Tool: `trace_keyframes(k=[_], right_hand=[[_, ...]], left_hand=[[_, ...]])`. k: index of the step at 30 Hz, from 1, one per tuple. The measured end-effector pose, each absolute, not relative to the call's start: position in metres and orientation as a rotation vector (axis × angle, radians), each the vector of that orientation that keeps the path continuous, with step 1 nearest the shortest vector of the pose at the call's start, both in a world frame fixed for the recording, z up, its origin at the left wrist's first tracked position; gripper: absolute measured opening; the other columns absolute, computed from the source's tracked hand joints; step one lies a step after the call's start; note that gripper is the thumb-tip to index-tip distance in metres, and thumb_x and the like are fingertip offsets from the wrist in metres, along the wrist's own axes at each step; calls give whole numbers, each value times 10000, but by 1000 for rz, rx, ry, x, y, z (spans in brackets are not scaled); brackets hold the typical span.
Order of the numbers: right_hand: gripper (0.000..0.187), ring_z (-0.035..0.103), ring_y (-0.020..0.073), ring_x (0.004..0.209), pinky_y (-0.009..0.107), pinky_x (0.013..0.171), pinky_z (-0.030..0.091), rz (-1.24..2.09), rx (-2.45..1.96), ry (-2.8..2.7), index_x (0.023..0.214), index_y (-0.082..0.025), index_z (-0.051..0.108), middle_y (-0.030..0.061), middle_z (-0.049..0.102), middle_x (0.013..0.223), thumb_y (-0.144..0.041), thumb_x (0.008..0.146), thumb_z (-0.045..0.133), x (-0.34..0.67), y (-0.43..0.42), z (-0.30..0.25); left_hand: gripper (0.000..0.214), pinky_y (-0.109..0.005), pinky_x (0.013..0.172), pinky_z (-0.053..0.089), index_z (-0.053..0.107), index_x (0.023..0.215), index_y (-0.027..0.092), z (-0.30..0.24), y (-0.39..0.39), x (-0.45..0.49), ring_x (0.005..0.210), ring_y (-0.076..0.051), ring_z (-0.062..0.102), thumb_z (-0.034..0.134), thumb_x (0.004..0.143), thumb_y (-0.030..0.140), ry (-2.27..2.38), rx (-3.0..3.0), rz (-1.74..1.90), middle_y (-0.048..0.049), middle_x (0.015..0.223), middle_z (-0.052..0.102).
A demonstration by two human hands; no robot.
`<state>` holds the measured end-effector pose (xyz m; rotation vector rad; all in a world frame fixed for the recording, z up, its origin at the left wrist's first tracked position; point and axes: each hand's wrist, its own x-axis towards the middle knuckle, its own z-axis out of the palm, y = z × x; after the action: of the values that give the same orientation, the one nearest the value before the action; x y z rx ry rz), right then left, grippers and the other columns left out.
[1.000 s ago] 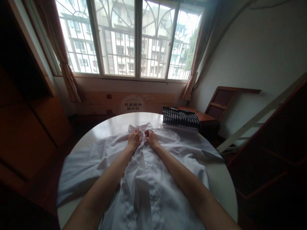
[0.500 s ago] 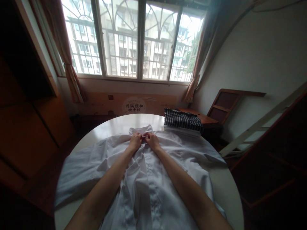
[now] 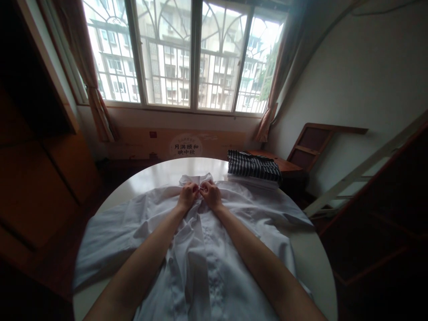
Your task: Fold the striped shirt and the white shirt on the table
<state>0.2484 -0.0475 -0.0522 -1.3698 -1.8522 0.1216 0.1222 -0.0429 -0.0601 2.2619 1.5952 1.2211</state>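
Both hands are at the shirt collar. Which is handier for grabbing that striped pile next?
Probably the right. The right hand, at the collar of the white shirt, is on the side nearer the striped pile, far right on the table; the left hand would have to cross it.

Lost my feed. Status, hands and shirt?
Left hand and right hand pinch the shirt at its collar. Shirt spread on round table. Striped pile beyond, apart.
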Motion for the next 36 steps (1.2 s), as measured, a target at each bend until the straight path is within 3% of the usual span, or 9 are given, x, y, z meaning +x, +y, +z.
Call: trace_keyframes(k=[6,36], right_hand=[[90,550,137,673,226,644,404,197,-1284,-1861,721,-181,569,16,586,737,-267,743,585,248,-42,-55],[164,613,146,811,216,752,429,166,-1337,-1922,849,-193,684,34,682,882,-147,761,554,248,-40,-60]], left_hand=[[83,-248,651,422,606,693,132,-59,-44,122,665,-128,513,530,699,100,1542,2292,1266,-31,733,561],[105,-259,624,392,562,600,149,-63,-37,123,630,-145,495,525,687,102,1564,2248,1232,-20,630,555]])
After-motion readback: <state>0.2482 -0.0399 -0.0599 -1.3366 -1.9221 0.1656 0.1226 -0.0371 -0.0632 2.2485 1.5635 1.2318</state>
